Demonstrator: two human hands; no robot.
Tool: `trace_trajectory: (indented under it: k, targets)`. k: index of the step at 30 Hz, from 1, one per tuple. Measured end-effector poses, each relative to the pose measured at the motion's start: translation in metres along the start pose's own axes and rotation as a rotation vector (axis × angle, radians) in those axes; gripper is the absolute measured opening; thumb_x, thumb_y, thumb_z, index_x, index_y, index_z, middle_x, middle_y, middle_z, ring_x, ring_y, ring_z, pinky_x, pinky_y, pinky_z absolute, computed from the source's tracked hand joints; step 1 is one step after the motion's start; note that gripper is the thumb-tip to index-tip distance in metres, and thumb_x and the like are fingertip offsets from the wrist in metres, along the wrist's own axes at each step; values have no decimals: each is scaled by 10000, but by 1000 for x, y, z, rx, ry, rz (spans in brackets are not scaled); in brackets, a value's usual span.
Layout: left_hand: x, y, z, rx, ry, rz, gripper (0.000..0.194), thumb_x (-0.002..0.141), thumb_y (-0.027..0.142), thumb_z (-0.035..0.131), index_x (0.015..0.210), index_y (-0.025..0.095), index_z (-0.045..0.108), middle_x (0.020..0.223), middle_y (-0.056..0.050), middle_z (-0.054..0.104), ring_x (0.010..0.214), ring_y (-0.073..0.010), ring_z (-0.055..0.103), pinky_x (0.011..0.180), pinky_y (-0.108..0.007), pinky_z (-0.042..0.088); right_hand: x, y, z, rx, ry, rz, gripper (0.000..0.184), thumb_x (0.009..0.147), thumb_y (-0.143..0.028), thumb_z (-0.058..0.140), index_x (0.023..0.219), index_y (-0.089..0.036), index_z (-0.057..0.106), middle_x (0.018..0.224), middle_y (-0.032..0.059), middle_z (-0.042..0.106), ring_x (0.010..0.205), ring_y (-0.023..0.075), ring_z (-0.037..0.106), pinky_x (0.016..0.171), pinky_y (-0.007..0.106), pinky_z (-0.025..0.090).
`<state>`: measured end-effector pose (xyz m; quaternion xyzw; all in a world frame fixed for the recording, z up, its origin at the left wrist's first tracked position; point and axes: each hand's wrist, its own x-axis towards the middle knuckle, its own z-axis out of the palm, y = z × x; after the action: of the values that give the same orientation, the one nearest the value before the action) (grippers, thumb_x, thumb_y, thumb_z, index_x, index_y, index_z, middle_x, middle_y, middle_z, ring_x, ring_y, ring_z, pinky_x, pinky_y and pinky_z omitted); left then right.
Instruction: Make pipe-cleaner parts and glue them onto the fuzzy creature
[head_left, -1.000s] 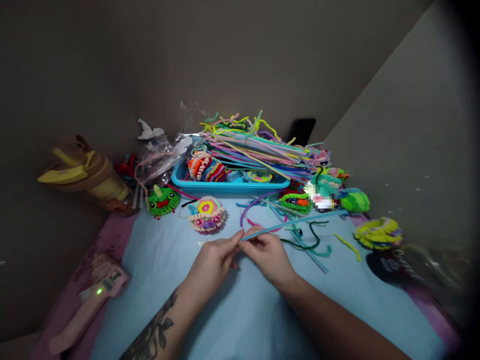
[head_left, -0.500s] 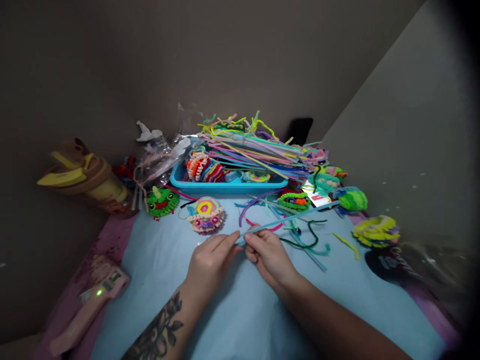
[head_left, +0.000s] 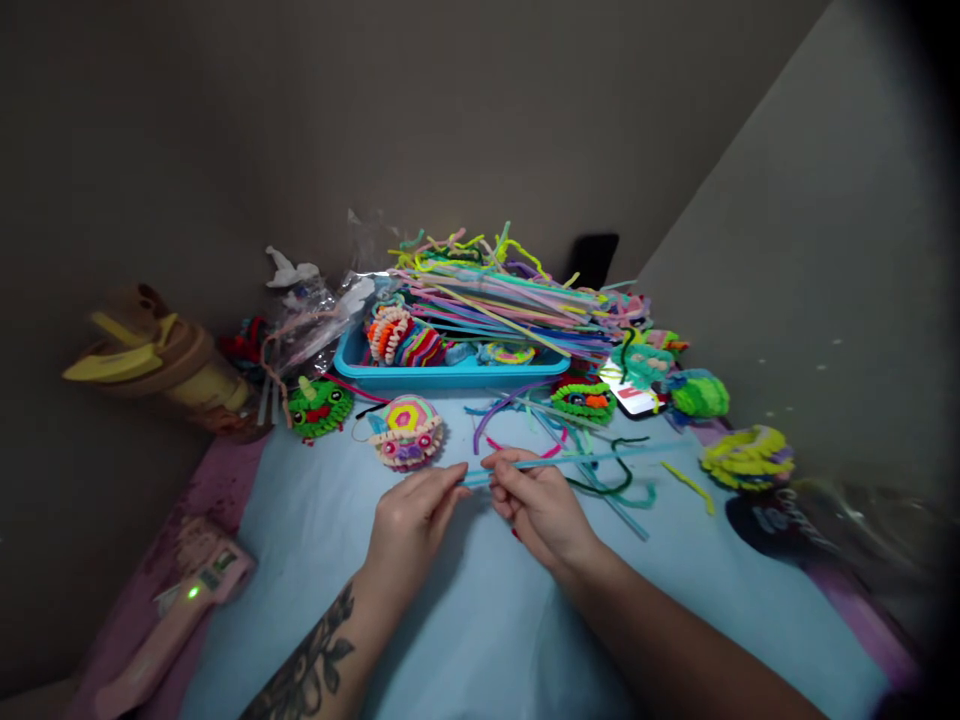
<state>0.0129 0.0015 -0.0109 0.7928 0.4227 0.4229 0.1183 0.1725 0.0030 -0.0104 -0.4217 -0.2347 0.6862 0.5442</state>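
A light blue pipe cleaner (head_left: 592,457) runs between my two hands, doubled in the short gap between them, its long end reaching out to the right. My left hand (head_left: 416,505) pinches it between thumb and fingers. Close beside it, my right hand (head_left: 536,500) is closed around the same pipe cleaner. Just beyond the left hand sits a round pipe-cleaner figure (head_left: 407,433) in cream and pink with two red eyes. Loose pieces, among them a dark green pipe cleaner (head_left: 619,485) and a purple one (head_left: 495,412), lie past my right hand.
A blue tray (head_left: 450,375) holds a heap of colourful pipe cleaners (head_left: 495,300). Green figures (head_left: 321,407) and a yellow one (head_left: 746,460) stand around. At left are a brown cup (head_left: 187,370) and a pink glue gun (head_left: 187,600); a lit phone (head_left: 637,398) lies right.
My hands have moved slightly apart, the left one shifting left. The long end of the pipe cleaner has swung lower, and a doubled stretch now shows between the hands.
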Motion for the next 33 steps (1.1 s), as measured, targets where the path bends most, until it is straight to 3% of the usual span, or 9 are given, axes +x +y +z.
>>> trace_trajectory:
  k: [12, 17, 22, 25, 29, 33]
  targets:
    - [1, -3, -1, -77, -61, -44, 194, 856, 163, 545, 1007, 184, 665, 836, -58, 725, 744, -144, 677, 663, -229, 537, 1, -1, -1, -32, 53, -33, 275, 568, -366, 809, 693, -139, 720, 525, -8, 560, 414, 61, 432, 366, 190, 288]
    - [4, -2, -4, -87, -33, -49, 177, 845, 165, 564, 970, 191, 686, 825, -54, 706, 741, -137, 659, 662, -231, 533, 1, -1, -2, -72, 41, -50, 269, 578, -365, 801, 700, -142, 712, 525, -9, 558, 412, 63, 434, 367, 193, 295]
    - [6, 0, -5, -83, 40, -81, 174, 818, 163, 595, 944, 210, 705, 827, -45, 668, 743, -140, 641, 649, -241, 525, -2, 0, -4, -224, -29, -143, 197, 668, -338, 737, 773, -174, 711, 517, -35, 517, 429, 68, 434, 402, 196, 331]
    - [5, 0, -5, -99, 49, -94, 204, 813, 127, 592, 969, 208, 695, 814, -36, 652, 720, -127, 630, 626, -226, 513, -5, -1, -5, -412, -54, -199, 193, 685, -293, 720, 854, -203, 698, 620, -26, 548, 454, 71, 439, 404, 199, 346]
    - [3, 1, -4, -117, 19, -68, 220, 818, 109, 583, 996, 194, 679, 803, -36, 637, 714, -119, 618, 618, -217, 509, -8, -1, -4, -542, -23, -295, 100, 711, -276, 684, 776, -201, 675, 756, 4, 572, 503, 80, 467, 413, 202, 355]
    - [2, 0, -2, -98, -6, -64, 230, 825, 144, 586, 1039, 189, 658, 861, -53, 648, 771, -135, 623, 653, -229, 517, -6, -2, -5, -548, -11, -364, 70, 732, -262, 657, 745, -194, 651, 707, -7, 540, 534, 94, 477, 446, 205, 369]
